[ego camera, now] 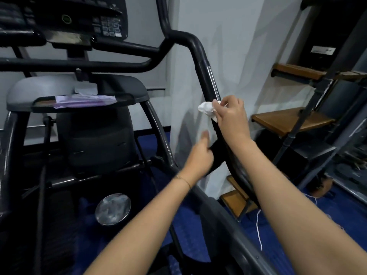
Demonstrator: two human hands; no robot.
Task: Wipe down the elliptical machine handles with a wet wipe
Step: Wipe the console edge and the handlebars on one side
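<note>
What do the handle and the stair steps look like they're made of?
Handle: probably a metal tube with a matte black coating; a shiny silver strip suggests bare metal. Steps: likely wood, warm brown with a satin sheen.

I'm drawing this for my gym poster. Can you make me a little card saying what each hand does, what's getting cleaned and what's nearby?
Being cleaned: black elliptical handle
Right hand: pinches a crumpled white wet wipe against the handle
Left hand: grips a black bar lower down
On the machine's tray: purple packet
On the floor: shiny round metal dish
To the right: wooden steps
</note>
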